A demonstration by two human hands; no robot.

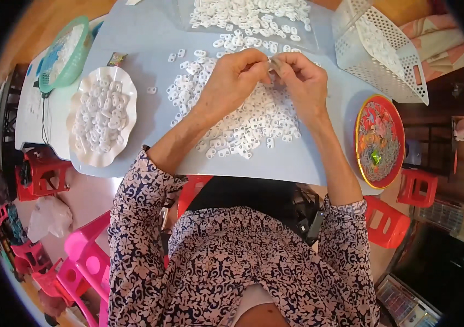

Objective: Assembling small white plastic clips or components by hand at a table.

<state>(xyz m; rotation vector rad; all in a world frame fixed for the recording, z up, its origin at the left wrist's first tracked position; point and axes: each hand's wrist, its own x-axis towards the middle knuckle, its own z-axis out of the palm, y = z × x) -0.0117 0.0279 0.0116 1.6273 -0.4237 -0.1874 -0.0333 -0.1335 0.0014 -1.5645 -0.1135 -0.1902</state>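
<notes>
Above the table's middle, left hand and right hand meet, fingertips pinched together on one small white plastic piece. Beneath them lies a loose pile of white pieces; a scalloped white plate of pieces sits near the left edge.

A small colourful wrapper lies beside the white scalloped plate.

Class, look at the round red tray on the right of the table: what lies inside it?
The red tray holds a grey tangle of thin metal pieces and one small green thing. The pile covers most of its patterned bottom.

Small white plastic piece pinched above loose white pile.
</notes>
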